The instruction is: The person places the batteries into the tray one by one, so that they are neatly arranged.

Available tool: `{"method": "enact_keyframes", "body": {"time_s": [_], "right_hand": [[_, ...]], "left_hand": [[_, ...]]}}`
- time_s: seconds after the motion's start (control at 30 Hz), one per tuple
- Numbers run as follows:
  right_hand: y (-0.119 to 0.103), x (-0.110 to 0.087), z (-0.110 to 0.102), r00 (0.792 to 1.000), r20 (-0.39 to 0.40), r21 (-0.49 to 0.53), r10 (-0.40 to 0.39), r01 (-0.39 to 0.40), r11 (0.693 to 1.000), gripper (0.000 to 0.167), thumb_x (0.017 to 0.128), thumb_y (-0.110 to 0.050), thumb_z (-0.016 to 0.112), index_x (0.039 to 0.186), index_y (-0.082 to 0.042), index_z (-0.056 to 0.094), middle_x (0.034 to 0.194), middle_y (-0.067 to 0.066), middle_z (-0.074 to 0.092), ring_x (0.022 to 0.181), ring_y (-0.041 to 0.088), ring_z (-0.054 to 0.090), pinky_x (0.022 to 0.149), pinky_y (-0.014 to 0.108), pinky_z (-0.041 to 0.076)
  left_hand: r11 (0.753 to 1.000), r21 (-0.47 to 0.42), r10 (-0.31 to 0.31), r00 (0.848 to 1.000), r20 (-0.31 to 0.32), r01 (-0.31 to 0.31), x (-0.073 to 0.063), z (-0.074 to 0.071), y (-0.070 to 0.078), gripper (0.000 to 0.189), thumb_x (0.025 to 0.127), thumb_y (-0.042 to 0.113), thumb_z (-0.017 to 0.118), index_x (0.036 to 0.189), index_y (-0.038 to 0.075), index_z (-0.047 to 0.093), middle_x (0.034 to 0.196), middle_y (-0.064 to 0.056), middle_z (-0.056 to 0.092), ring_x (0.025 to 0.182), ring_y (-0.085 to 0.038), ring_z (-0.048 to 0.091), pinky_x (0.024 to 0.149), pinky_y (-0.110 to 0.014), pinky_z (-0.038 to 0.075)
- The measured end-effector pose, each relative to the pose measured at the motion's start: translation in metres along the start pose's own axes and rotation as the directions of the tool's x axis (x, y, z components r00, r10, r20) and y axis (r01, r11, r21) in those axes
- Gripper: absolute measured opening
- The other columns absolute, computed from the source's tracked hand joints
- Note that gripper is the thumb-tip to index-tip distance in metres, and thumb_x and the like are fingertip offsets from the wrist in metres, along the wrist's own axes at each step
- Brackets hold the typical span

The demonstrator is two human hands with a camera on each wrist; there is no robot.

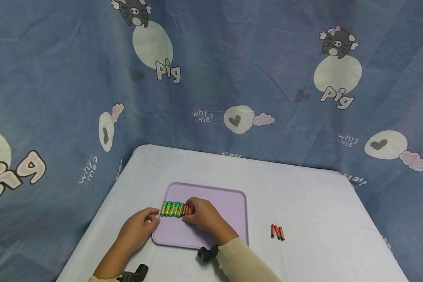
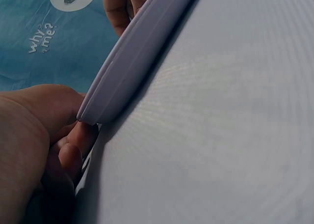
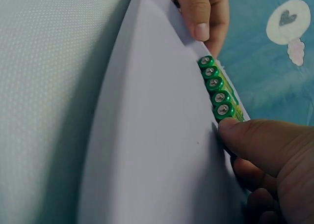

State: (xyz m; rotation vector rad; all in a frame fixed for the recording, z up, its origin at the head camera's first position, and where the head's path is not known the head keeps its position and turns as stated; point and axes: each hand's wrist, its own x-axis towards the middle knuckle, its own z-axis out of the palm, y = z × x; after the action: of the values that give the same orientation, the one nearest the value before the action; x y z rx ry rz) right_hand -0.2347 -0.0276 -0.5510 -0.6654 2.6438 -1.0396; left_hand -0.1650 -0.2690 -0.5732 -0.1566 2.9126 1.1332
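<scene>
Several green batteries (image 1: 171,209) lie side by side in a row at the left of the lilac tray (image 1: 225,203). Red batteries (image 1: 185,209) continue the row at its right end. My right hand (image 1: 206,215) pinches the red battery at that end between thumb and fingers, close against the row. In the right wrist view its thumb (image 3: 245,135) hides the red ones, while the green batteries (image 3: 216,89) show their metal ends. My left hand (image 1: 137,229) holds the tray's left edge, with thumb and fingers at the rim (image 2: 113,86) in the left wrist view.
Three more red batteries (image 1: 277,232) lie on the white tablecloth (image 1: 313,211) to the right of the tray. A blue printed curtain (image 1: 268,78) hangs behind the table and along its left side. Black wrist straps (image 1: 208,253) sit on both wrists.
</scene>
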Motion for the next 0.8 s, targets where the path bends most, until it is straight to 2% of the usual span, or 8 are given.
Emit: {"method": "enact_keyframes", "body": {"time_s": [0.43, 0.63, 0.8], "right_hand": [[-0.0005, -0.001, 0.0063, 0.999, -0.042, -0.066, 0.011, -0.013, 0.998, 0.038, 0.086, -0.026, 0.088, 0.116, -0.011, 0.069, 0.077, -0.011, 0.057, 0.067, 0.004, 0.05, 0.063, 0.024, 0.042], [-0.0023, -0.002, 0.005, 0.998, -0.063, -0.095, -0.012, 0.006, 0.995, 0.036, 0.086, -0.027, 0.087, 0.113, -0.012, 0.069, 0.077, -0.011, 0.056, 0.068, 0.005, 0.049, 0.064, 0.024, 0.042], [-0.0023, -0.0022, 0.0037, 0.999, -0.05, -0.087, -0.004, 0.0, 0.996, 0.041, 0.086, -0.028, 0.087, 0.119, -0.013, 0.069, 0.08, -0.011, 0.057, 0.07, 0.005, 0.05, 0.066, 0.025, 0.042]], "left_hand": [[1.0, -0.007, -0.004, 1.0, 0.005, 0.004, -0.0025, -0.0017, 0.003, 0.033, 0.097, 0.026, 0.071, 0.126, 0.008, 0.071, 0.092, 0.006, 0.064, 0.075, -0.011, 0.052, 0.067, -0.031, 0.041], [1.0, 0.003, -0.004, 1.0, -0.001, 0.004, 0.0002, 0.0, 0.0008, 0.033, 0.097, 0.026, 0.07, 0.126, 0.009, 0.071, 0.092, 0.005, 0.064, 0.076, -0.012, 0.053, 0.07, -0.031, 0.042], [1.0, 0.001, -0.008, 1.0, 0.001, 0.008, 0.0014, 0.0007, -0.0004, 0.034, 0.097, 0.025, 0.07, 0.127, 0.009, 0.07, 0.093, 0.005, 0.064, 0.076, -0.013, 0.053, 0.07, -0.031, 0.042]]}}
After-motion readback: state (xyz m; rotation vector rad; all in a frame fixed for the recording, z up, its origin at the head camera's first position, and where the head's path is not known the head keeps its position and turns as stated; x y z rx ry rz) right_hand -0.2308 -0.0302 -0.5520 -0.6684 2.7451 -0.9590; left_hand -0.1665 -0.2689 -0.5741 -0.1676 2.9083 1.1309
